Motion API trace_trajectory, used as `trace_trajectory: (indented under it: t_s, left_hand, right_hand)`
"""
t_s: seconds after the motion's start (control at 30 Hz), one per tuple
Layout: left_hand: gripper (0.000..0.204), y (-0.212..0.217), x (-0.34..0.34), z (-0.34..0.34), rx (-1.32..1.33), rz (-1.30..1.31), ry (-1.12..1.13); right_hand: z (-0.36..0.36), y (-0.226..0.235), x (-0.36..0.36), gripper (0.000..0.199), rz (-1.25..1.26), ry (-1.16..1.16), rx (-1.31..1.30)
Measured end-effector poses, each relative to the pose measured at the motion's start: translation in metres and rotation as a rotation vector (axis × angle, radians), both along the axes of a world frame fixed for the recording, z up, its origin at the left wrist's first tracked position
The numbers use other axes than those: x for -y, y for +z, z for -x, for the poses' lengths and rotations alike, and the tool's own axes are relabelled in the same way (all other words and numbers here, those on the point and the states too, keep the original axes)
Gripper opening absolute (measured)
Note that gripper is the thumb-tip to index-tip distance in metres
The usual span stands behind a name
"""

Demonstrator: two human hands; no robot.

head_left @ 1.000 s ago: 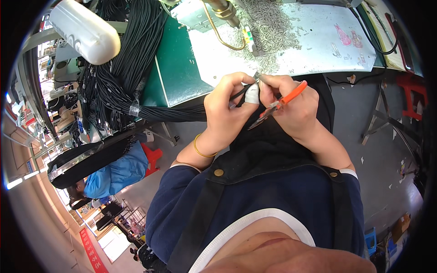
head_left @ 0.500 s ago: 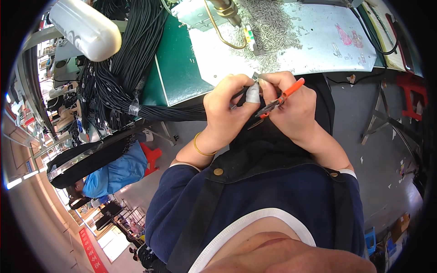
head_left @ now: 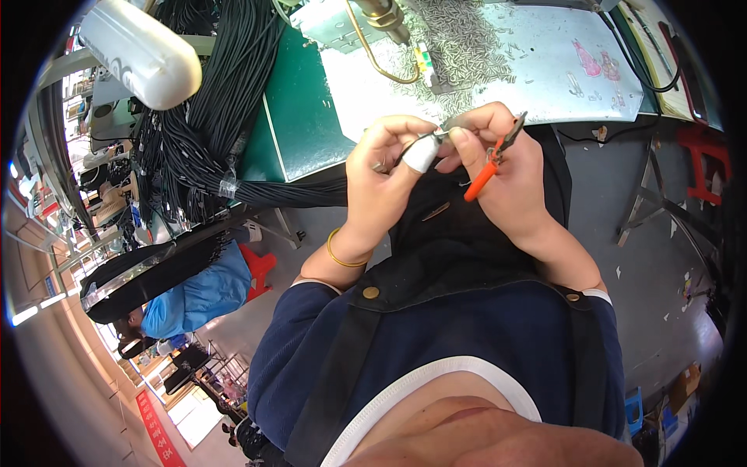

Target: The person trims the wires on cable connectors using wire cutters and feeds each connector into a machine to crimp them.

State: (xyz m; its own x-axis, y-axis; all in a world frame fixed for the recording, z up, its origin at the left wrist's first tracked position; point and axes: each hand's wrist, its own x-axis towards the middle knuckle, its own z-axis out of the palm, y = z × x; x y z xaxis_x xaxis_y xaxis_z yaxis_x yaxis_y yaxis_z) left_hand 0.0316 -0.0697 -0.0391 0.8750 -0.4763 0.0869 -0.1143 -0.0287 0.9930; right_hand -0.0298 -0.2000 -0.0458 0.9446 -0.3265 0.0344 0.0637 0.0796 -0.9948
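My left hand (head_left: 377,167) is closed in a pinch, with white tape (head_left: 422,153) wrapped round its thumb. A thin black cable (head_left: 405,149) is held in its fingers. My right hand (head_left: 510,167) keeps orange-handled nippers (head_left: 482,181) tucked against the palm, jaws pointing up and to the right. Its thumb and forefinger meet the left fingertips at a small silvery metal piece (head_left: 442,132), too small to make out fully. Both hands are just off the near edge of the white work sheet, below the machine head (head_left: 387,19).
Several small metal pins (head_left: 467,58) lie heaped on the white work sheet (head_left: 545,78). A thick bundle of black cables (head_left: 233,101) hangs over the green table (head_left: 303,117) at left. A white cylinder (head_left: 144,54) stands above it. Red stools (head_left: 704,167) and a person in blue (head_left: 198,292) are farther off.
The nippers have swung round in my right hand: their jaws pointed down and left, and now point up and right. The taped left thumb has tilted, and the fingertips have spread slightly.
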Motion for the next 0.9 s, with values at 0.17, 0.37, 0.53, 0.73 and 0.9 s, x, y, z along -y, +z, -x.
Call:
trace_trajectory:
  t_s: [0.17,0.37,0.53,0.73,0.9]
  left_hand:
    - [0.015,0.004,-0.005,-0.008,-0.433,0.165,-0.080]
    - [0.015,0.005,-0.003,-0.006,-0.297,0.161,-0.036]
    - [0.017,0.006,0.001,-0.006,-0.240,0.158,-0.049]
    - [0.017,-0.001,-0.003,-0.036,-0.542,0.012,-0.130]
    - [0.020,-0.016,0.012,-0.063,-0.670,0.183,-0.052]
  right_hand:
    - [-0.001,-0.001,-0.001,0.009,-0.065,0.010,0.031]
    - [0.010,-0.011,0.008,0.031,0.480,0.115,-0.146]
    - [0.011,-0.012,-0.001,0.034,0.625,0.117,-0.298]
    - [0.007,-0.024,0.000,0.030,0.152,0.259,-0.406]
    - [-0.012,-0.009,0.015,0.019,-0.272,0.039,-0.314]
